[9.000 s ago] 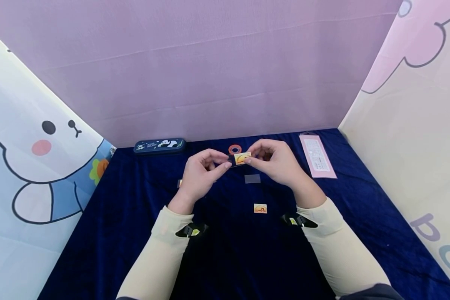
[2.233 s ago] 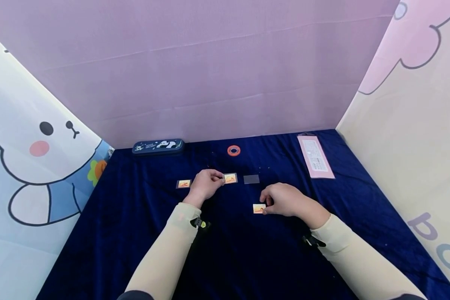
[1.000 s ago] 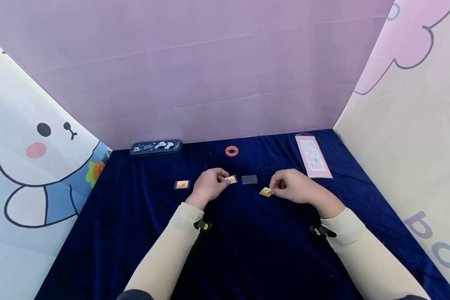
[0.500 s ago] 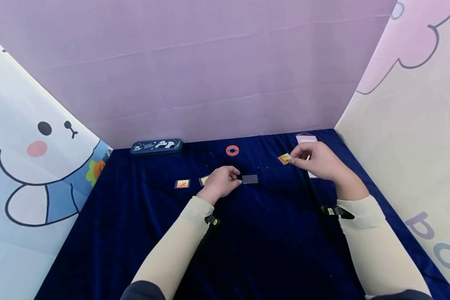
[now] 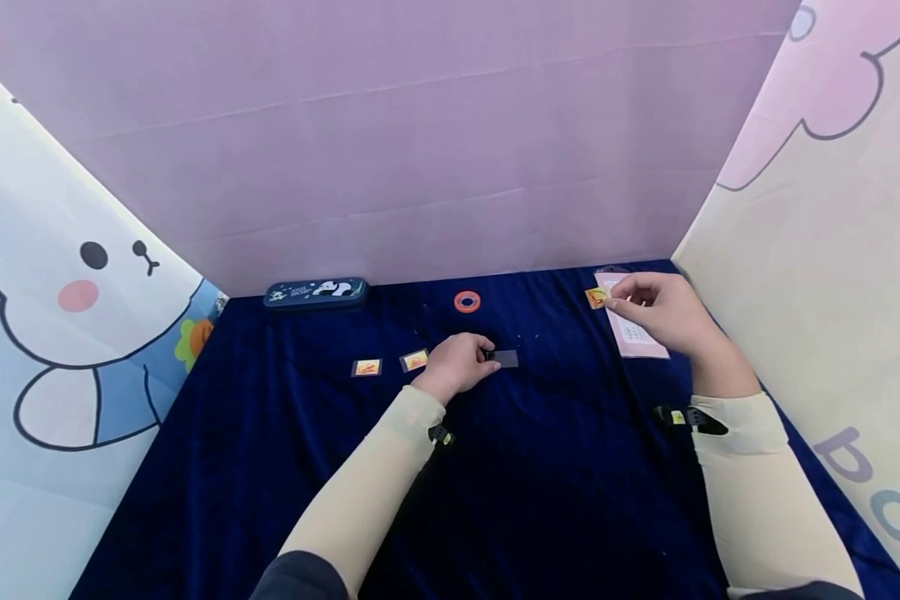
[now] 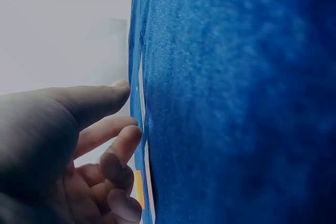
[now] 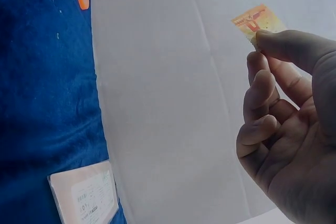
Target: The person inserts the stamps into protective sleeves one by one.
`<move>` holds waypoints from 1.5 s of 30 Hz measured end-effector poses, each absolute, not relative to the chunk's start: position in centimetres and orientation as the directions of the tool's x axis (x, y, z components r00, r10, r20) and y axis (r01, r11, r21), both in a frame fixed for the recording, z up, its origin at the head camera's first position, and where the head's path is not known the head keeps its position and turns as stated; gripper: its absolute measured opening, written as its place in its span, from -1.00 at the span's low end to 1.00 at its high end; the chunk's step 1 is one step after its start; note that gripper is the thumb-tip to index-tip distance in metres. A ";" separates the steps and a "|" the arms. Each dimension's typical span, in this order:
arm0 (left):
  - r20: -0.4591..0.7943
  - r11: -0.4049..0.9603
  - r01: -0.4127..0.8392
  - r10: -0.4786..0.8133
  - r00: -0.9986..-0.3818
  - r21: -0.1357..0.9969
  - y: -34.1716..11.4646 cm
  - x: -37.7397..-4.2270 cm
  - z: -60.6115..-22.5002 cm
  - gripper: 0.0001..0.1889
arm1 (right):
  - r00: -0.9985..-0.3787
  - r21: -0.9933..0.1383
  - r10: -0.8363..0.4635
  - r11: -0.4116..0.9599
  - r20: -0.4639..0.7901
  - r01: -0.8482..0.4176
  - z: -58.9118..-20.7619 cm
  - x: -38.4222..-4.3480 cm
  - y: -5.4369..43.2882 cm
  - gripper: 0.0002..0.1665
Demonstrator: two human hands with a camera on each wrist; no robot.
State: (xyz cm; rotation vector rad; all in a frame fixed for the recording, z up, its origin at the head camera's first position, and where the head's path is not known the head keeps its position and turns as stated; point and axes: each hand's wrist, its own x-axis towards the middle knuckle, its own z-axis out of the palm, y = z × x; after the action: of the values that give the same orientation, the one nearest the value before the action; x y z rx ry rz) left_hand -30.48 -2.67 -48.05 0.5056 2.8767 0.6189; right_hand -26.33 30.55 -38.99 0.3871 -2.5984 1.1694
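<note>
My right hand [image 5: 663, 312] pinches a small orange and yellow postage stamp [image 7: 257, 22] by one edge, held up over the pink package at the right. The stamp's toothed edge shows in the right wrist view. My left hand [image 5: 459, 365] is low over the blue cloth, its thumb and fingertips at the left end of a clear sleeve [image 5: 507, 358]. In the left wrist view the thumb stands apart from the fingers. Left of that hand lie two dark-edged sleeves with stamps inside: one stamp [image 5: 416, 359], slightly turned and close to the wrist, and another stamp [image 5: 367, 367] farther left.
An orange-red ring-shaped roll [image 5: 467, 302] lies behind the left hand. At the back left is a dark blue pencil case [image 5: 317, 292] with a panda. The pink package [image 5: 637, 333] lies at the right, partly under the right hand. Fabric walls [image 5: 450, 150] enclose the blue cloth [image 5: 495, 500].
My right hand has picked the loose stamp off the cloth and carried it up and right. The left hand has moved the sleeved stamp leftward, left it there, and shifted right to the clear sleeve.
</note>
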 end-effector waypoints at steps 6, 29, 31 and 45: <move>-0.081 0.874 0.304 0.359 -0.930 0.378 -2.0 -30.5 -47.9 -0.59 | -0.938 -0.704 -0.119 0.632 0.325 -0.324 -38.8 -26.0 30.7 -0.89; -0.019 0.783 0.298 0.367 -0.930 0.546 -3.3 -30.2 -47.3 -0.86 | -0.950 -0.738 -0.087 0.610 0.300 -0.289 -38.8 -25.8 31.1 -0.89; 0.017 0.759 0.310 0.367 -0.930 0.573 -3.9 -30.2 -47.1 -0.87 | -0.951 -0.743 -0.087 0.604 0.296 -0.287 -38.8 -25.8 31.1 -0.90; 0.183 0.556 0.346 0.328 -0.927 0.756 -7.9 -28.9 -43.0 -0.93 | -0.943 -0.746 -0.088 0.590 0.320 -0.309 -39.3 -26.0 30.8 -0.87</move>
State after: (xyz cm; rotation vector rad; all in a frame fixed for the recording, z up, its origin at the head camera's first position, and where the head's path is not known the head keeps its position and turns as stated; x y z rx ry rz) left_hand -28.91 -7.92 -43.03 0.6037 2.7896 1.3620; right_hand -26.05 30.77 -39.27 0.3274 -2.5710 1.2776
